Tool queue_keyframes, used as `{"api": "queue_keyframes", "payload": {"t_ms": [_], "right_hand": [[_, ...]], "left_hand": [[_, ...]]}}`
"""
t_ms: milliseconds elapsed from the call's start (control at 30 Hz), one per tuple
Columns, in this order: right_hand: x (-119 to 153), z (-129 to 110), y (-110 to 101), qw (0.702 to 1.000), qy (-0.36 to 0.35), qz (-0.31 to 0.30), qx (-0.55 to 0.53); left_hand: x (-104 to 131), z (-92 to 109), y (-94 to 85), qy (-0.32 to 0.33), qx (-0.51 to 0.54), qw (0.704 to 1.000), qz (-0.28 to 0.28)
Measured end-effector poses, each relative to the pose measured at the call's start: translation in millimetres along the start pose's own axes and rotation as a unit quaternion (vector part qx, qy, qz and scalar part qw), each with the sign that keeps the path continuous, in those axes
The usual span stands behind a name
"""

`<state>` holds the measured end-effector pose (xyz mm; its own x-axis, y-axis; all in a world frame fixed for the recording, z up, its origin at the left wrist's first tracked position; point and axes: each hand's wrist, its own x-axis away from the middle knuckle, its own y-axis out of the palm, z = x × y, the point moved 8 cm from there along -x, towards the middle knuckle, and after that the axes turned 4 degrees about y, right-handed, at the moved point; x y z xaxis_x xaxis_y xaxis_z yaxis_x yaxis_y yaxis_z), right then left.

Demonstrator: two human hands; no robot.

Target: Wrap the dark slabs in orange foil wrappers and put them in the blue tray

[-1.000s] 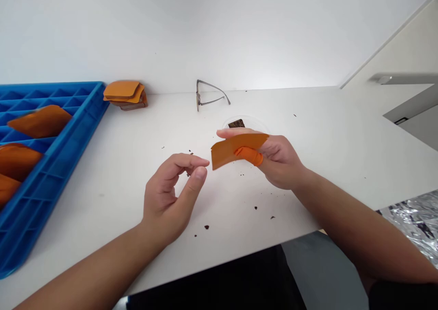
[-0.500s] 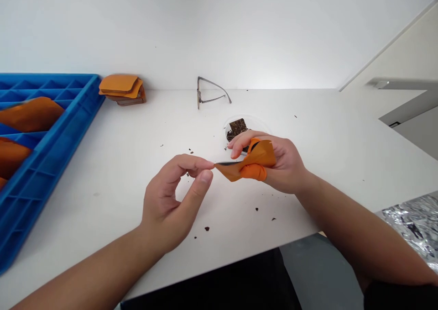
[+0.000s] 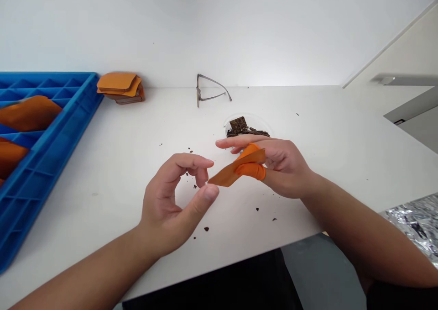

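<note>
My right hand (image 3: pixel 282 166) pinches a small flat orange packet (image 3: pixel 227 175) between thumb and a finger, both wearing orange finger cots (image 3: pixel 252 170). Its index finger stretches out to the left above the packet. At the packet's left end my left hand (image 3: pixel 174 200) is held with thumb and fingers apart, the thumb tip close to the packet's corner. Whether that thumb touches the packet I cannot tell. Behind my right hand stands a clear round dish (image 3: pixel 227 126) with dark brown pressed tea-like pieces (image 3: pixel 238 125) in it, partly hidden by the hand.
A blue divided crate (image 3: pixel 51 164) at the left holds several orange packets (image 3: pixel 30 113). Beside it, against the wall, is a stack of orange packets (image 3: pixel 118 86). Eyeglasses (image 3: pixel 205 95) lie at the back. Dark crumbs (image 3: pixel 206 229) dot the white table (image 3: pixel 112 200). Crinkled silver foil (image 3: pixel 415 223) is at the right.
My left fingers have let go of the packet's edge and spread apart. The packet has tilted, its left end lower, and looks flatter. My right index finger has straightened out leftward.
</note>
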<state>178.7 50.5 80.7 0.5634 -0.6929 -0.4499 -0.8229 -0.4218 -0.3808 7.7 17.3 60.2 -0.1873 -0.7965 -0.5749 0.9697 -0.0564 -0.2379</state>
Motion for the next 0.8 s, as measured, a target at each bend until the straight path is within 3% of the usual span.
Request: {"api": "queue_keyframes", "payload": {"t_ms": [100, 200, 300, 433, 667, 800], "right_hand": [[-1, 2, 0, 1.0, 0.01, 0.004, -0.013], [-1, -1, -7, 0.998, -0.016, 0.059, 0.004], [3, -11, -15, 0.99, -0.051, 0.127, 0.021], [7, -10, -20, 0.986, -0.019, 0.163, 0.008], [3, 0, -16, 0.991, -0.002, 0.133, -0.007], [2, -3, -9, 0.996, -0.027, 0.088, -0.009]], "left_hand": [[1, -1, 0.2, 0.001, 0.0, 1.0, -0.007], [3, -3, -0.2, -0.008, 0.015, 1.0, -0.001], [3, -4, -3.3, -0.029, 0.04, 0.998, 0.034], [3, -3, -6.6, -0.053, 0.073, 0.993, 0.072], [3, -7, -7.1, -0.046, 0.054, 0.996, 0.062], [3, -5, -0.5, -0.03, 0.039, 0.999, 0.005]]}}
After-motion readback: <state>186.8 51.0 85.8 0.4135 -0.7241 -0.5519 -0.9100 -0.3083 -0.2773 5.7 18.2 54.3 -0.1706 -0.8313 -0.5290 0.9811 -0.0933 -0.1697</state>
